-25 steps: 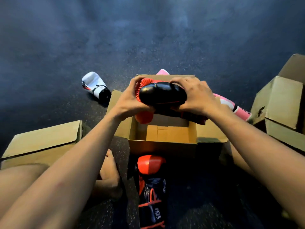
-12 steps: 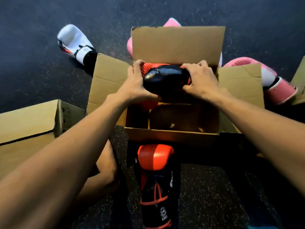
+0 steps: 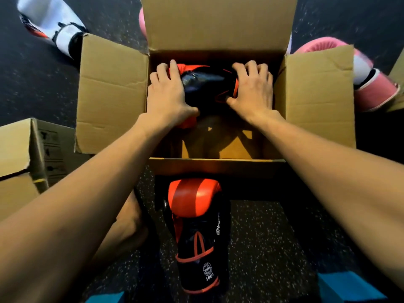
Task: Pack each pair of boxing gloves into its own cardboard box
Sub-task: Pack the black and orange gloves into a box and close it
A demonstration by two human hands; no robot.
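Since half a second ago the black-and-red glove point(image 3: 205, 84) has dropped from rim height to inside the open box point(image 3: 109, 95), and my view has closed in on it. My left hand point(image 3: 168, 95) and right hand point(image 3: 251, 90) are apart, each curled round one end of the glove and clamping it between them near the far wall. I judge the first glove of this pair is almost placed, though I cannot tell whether it rests on the bottom yet. Bare cardboard shows under my wrists, likely room for its mate. That matching glove point(image 3: 196, 226) lies on the floor nearer me than the hands, just outside the box's near wall, not yet packed. My left hand covers part of the held glove's red end. Beyond the hands the raised back flap hides most of one pink glove point(image 3: 142, 22), and a second pink glove point(image 3: 371, 92) sits right of the right hand, partly behind a side flap. The white glove point(image 3: 50, 25), far left of the left hand, is cut off by the frame. I cannot identify the blue shapes point(image 3: 349, 287) at the bottom edge.
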